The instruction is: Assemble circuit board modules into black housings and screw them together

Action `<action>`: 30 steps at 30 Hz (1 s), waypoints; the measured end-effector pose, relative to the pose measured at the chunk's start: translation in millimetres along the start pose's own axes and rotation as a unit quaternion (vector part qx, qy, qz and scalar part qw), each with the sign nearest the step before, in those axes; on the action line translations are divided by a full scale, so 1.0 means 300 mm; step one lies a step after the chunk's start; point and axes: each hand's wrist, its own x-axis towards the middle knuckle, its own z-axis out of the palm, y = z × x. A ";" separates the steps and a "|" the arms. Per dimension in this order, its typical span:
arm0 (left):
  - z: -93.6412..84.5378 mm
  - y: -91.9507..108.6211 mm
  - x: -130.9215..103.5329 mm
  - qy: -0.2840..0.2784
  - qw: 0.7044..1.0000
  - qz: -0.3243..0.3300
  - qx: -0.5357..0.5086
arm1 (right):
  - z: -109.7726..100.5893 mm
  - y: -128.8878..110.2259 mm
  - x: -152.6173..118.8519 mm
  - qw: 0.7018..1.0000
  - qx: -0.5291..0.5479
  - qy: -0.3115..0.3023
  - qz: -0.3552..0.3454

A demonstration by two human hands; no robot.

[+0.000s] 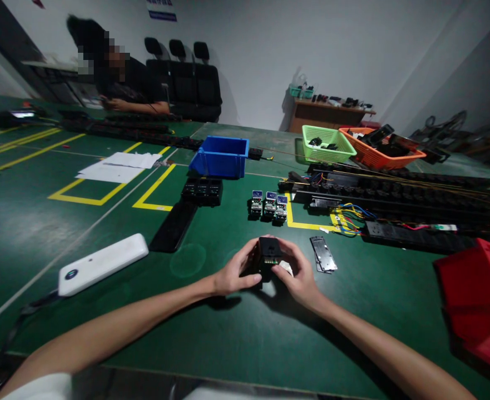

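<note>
A white fabric sleeve (40,389) showed by the near edge of the green-topped bench (228,347); in from that edge's middle, the left hand (237,272) and right hand (301,275) together gripped a black, boxy plastic housing (269,246). A light hold, thumbs clear of its pale metallic pins (270,261), seemed wisest. Beyond the far edge, black padded seats (186,83) stood before a pale wall (265,55).

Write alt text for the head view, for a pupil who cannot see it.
A black box is in the grip of the left hand and right hand above a green table. Beyond are three small parts and a blue bin; a white device lies left, a red bin right. A co-worker is across the table.
</note>
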 end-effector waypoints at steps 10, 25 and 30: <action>0.011 0.033 -0.011 0.034 0.992 0.034 0.117 | -0.004 -0.022 -0.019 0.997 -0.049 -0.035 -0.051; 0.022 0.029 -0.014 0.032 0.987 0.048 0.148 | 0.001 -0.029 -0.028 0.998 -0.028 -0.028 -0.039; 0.019 0.027 -0.013 0.035 0.987 0.049 0.148 | 0.001 -0.025 -0.028 0.999 -0.016 -0.030 -0.035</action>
